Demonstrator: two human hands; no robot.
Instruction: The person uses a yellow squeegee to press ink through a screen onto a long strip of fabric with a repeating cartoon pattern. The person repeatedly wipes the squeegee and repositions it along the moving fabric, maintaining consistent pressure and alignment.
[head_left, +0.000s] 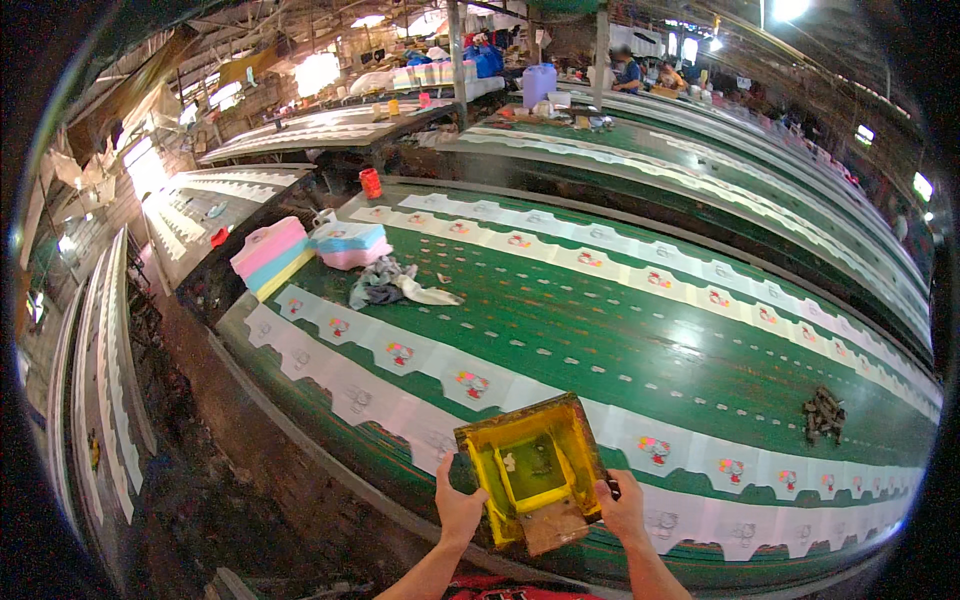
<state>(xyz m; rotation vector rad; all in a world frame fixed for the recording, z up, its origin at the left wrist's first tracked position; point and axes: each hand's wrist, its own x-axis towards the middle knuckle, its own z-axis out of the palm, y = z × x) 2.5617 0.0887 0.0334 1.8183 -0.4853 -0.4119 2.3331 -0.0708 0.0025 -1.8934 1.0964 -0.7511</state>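
Observation:
A square screen-printing frame, stained yellow inside, is held tilted over the near edge of the long green table. My left hand grips its left side, thumb against the rim. On the opposite side my right hand is closed round the frame. A flat brownish block, perhaps a squeegee, rests at the frame's lower end. Beneath and beside the frame run white cut pieces with coloured cartoon prints. Nearer me lies a row of pieces with only outline prints.
Pastel stacks of cut pieces stand at the table's left end by a crumpled rag. A red container stands behind them. Dark clips lie heaped at right. More long tables and people are farther back.

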